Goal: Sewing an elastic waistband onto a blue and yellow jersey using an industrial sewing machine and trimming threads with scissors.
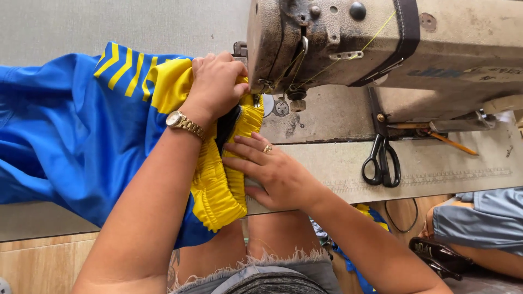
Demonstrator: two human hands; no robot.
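A blue garment point(71, 136) with yellow stripes and a gathered yellow waistband point(215, 188) lies across the sewing table. My left hand point(215, 87), with a gold watch on its wrist, is closed on the waistband right at the needle area of a worn beige sewing machine point(381, 38). Nearer to me, my right hand point(272, 171), wearing a ring, lies flat with fingers pressing the waistband's right edge against the table. Yellow thread runs across the machine head.
Black scissors point(382, 158) lie on the machine bed to the right, with a pencil point(449, 142) beyond them. Another person's knee in grey shorts point(479, 220) shows at the lower right. More blue and yellow fabric point(354, 256) hangs below the table edge.
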